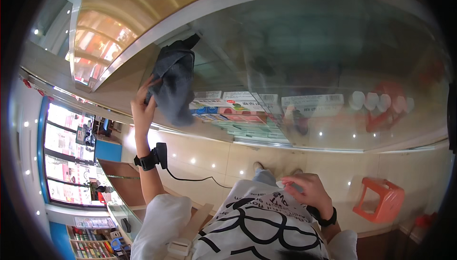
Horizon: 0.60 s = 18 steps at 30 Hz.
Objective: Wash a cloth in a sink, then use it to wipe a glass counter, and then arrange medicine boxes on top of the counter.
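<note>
My left hand (pixel 144 101) grips the near-left edge of a dark blue-grey cloth (pixel 173 78), its fingers lying over the fabric. The cloth is bunched over the top of a glass display counter (pixel 307 53), and its lower end looks blurred. Through the glass, several medicine-style boxes (pixel 250 97) bearing print show on a shelf beneath. My right hand (pixel 309 190) hovers in front of my white printed shirt, loosely curled, with a gap between thumb and fingers. I see nothing clearly held in it.
A gold-toned panel with a pale metal frame (pixel 142 42) rises beyond the counter. An orange plastic stool (pixel 380 201) stands on the tiled floor (pixel 210 156) at right. At left are a glass cabinet (pixel 121 185) and shelves of small goods (pixel 91 244). A black cable (pixel 192 179) trails from my left wrist strap.
</note>
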Motion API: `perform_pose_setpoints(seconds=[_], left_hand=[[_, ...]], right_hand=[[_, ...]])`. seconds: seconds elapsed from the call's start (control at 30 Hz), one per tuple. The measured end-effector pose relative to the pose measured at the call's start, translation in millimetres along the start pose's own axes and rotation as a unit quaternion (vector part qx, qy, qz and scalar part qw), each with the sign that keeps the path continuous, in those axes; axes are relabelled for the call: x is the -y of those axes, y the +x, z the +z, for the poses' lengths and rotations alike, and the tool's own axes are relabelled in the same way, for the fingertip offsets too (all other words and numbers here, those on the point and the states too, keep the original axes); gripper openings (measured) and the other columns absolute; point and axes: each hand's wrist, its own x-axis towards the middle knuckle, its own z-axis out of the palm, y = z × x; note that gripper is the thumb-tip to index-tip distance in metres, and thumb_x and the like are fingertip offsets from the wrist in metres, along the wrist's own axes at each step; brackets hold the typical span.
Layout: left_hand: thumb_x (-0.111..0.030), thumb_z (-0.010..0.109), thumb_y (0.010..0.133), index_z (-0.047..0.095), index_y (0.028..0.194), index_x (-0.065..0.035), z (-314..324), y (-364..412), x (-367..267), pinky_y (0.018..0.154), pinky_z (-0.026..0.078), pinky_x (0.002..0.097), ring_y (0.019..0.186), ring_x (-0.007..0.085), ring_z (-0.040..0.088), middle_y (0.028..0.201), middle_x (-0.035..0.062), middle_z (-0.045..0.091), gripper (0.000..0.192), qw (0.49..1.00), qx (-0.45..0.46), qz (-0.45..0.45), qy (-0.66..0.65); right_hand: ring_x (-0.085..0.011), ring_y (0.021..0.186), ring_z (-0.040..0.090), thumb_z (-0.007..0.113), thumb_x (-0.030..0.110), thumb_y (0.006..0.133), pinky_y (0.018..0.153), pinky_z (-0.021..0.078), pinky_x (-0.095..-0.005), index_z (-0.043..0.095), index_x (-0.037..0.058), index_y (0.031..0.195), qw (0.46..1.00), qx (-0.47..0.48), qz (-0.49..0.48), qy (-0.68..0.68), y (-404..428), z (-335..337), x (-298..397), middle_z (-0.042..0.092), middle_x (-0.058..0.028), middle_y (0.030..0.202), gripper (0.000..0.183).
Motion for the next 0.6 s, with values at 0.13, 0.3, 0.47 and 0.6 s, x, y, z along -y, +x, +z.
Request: perform_pose_setpoints(seconds=[0.13,0.3,0.47,0.6], left_hand=[[-0.012,0.054,0.087,0.06,0.101,0.0058,-9.0,12.6,10.5,0.07,0.044,0.0228,0.08,0.0079,0.054,0.093,0.0081,0.062,0.024,0.995,-0.022,-0.079,-0.058],[-0.017,0.056,0.088,0.054,0.108,0.007,10.4,35.1,-33.7,0.072,0.044,0.023,0.083,0.0103,0.055,0.097,0.0097,0.062,0.032,0.981,-0.056,-0.025,-0.185],[-0.029,0.061,0.085,0.062,0.094,0.0032,26.7,61.8,-142.9,0.066,0.045,0.0273,0.069,0.0162,0.059,0.077,0.0135,0.064,0.033,0.975,0.193,-0.085,0.073],[-0.038,0.061,0.082,0.064,0.086,0.002,30.8,75.7,-144.2,0.062,0.045,0.0328,0.061,0.0253,0.058,0.063,0.0138,0.059,0.04,0.969,0.18,0.118,0.124]], right_hand=[[-0.0205,0.07,0.065,0.065,0.013,0.077,0.061,0.0507,-0.0289,0.064,0.007,0.099,1.0,0.016,-0.02,-0.016,2.1,-7.5,0.4,0.066,-0.007,0.081,0.022],[-0.0206,0.07,0.065,0.065,0.013,0.078,0.061,0.0506,-0.029,0.064,0.0068,0.099,0.999,0.026,-0.01,-0.025,-7.0,-6.7,-5.3,0.066,-0.0071,0.081,0.022],[-0.0219,0.069,0.065,0.062,0.021,0.082,0.058,0.0493,-0.0311,0.063,0.0099,0.097,1.0,0.004,0.013,-0.012,-16.7,5.0,-13.3,0.067,-0.0071,0.079,0.019],[-0.0231,0.07,0.064,0.06,0.023,0.083,0.057,0.0489,-0.0315,0.063,0.0096,0.099,1.0,0.009,0.0,0.005,-28.0,13.2,-9.8,0.066,-0.0078,0.08,0.021]])
